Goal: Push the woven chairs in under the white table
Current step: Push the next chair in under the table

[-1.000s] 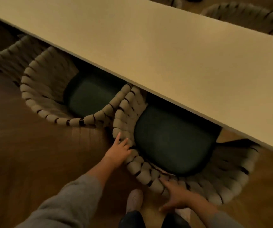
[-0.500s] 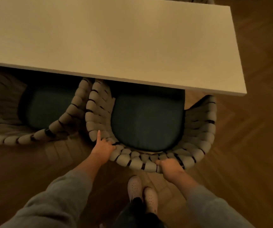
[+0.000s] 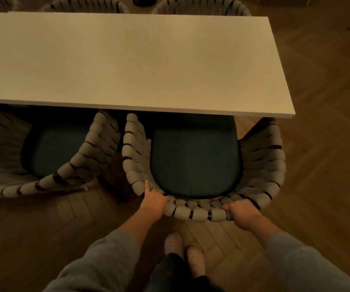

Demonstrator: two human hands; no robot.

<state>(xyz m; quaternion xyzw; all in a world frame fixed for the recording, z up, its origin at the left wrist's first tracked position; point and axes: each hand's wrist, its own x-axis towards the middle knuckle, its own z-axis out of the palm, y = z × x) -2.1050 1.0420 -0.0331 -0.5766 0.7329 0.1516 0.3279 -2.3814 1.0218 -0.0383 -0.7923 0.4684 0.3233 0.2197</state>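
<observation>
A woven chair (image 3: 262, 178) with a dark green seat cushion (image 3: 195, 163) stands in front of me, its front part under the near edge of the white table (image 3: 127, 64). My left hand (image 3: 154, 200) grips the back rim at its left curve, index finger stretched along the weave. My right hand (image 3: 241, 211) grips the back rim to the right, fingers curled over it. A second woven chair (image 3: 81, 165) sits to the left, partly under the table, almost touching the first.
Two more woven chair backs (image 3: 201, 5) show beyond the table's far edge. The floor is herringbone wood (image 3: 328, 144). My feet in pale shoes (image 3: 182, 253) stand just behind the chair. The table's right end is at about the chair's right arm.
My view has swung to face the table square on. Both hands moved from resting on the back rim to gripping it, and the chair now sits straight to the table edge.
</observation>
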